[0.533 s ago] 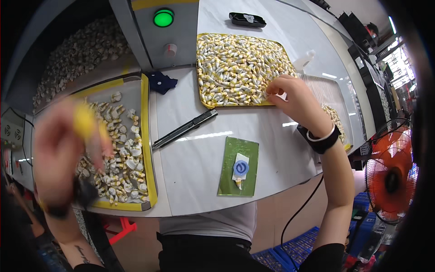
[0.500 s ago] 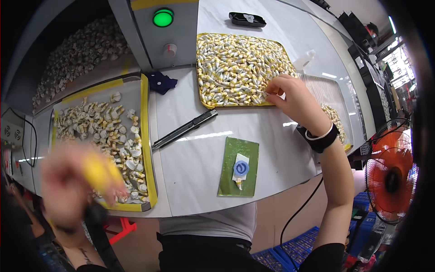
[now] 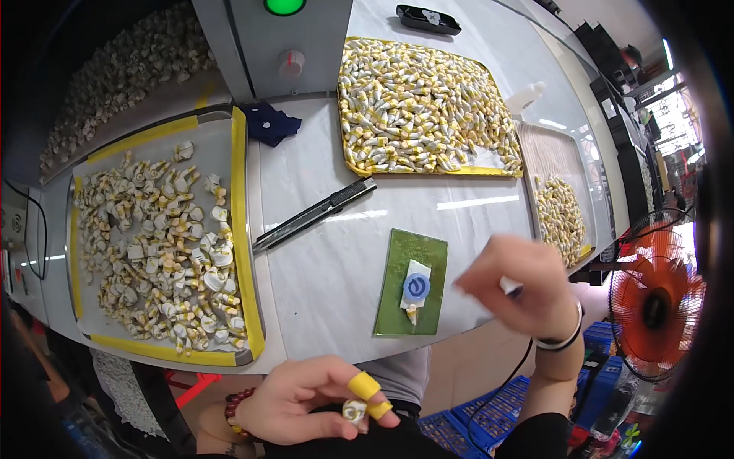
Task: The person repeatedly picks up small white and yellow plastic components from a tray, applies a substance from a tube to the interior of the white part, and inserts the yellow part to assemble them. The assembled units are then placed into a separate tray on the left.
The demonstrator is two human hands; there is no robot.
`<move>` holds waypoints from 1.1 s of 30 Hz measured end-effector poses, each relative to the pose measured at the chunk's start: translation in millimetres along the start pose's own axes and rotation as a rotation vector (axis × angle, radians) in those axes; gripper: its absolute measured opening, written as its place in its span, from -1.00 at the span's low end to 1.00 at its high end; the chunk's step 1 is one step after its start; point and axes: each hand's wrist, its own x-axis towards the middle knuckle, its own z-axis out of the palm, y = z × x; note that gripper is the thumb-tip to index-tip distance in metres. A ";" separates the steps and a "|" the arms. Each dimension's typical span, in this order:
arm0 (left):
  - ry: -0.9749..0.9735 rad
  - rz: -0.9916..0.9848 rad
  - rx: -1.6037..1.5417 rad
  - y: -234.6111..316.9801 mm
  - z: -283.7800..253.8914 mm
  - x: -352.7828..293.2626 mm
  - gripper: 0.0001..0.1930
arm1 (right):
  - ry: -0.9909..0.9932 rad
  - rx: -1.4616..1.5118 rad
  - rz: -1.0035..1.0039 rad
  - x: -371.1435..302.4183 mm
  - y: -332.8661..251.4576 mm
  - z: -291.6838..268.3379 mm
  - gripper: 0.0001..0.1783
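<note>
Low at the front edge, my left hand (image 3: 302,402) pinches a small white piece with a ring-shaped end (image 3: 354,413) between thumb and fingers. Yellow tape wraps two of its fingertips. My right hand (image 3: 524,287), somewhat blurred, is held right of the green mat with thumb and fingers drawn together; whatever they hold is too smeared to name. On the green mat (image 3: 390,310) lie a white square with a blue round piece (image 3: 417,287) and a small yellow-and-white cone-tipped piece (image 3: 413,314). At the left stands a tray (image 3: 248,306) of loose white-and-yellow pieces.
A yellow-edged tray (image 3: 489,171) of small cone-tipped pieces stands far centre, a paler tray (image 3: 554,153) beside it. A black cutter knife (image 3: 313,216), dark blue cloth (image 3: 270,125) and black case (image 3: 428,20) lie on the table. An orange fan (image 3: 654,302) stands right.
My left hand has come from over the left tray to the front centre, with a white piece in its fingers. My right hand has left the far tray and come nearer.
</note>
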 end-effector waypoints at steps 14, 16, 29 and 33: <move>0.343 -0.063 -0.092 -3.6 3.9 16.7 -0.54 | -0.098 -0.410 -0.163 -10.1 7.2 26.4 -0.78; 0.332 -0.070 -0.138 -4.6 2.8 18.0 -0.52 | -0.127 -0.455 -0.177 -9.8 6.9 28.5 -0.78; 0.277 -0.224 -0.200 -8.1 -2.3 26.1 -0.47 | 0.114 -0.056 -0.354 -5.9 -20.3 26.4 -0.75; 0.083 -0.184 -0.355 -15.3 -10.9 25.3 -0.65 | 0.169 -0.001 -0.380 2.1 -33.9 39.9 -0.87</move>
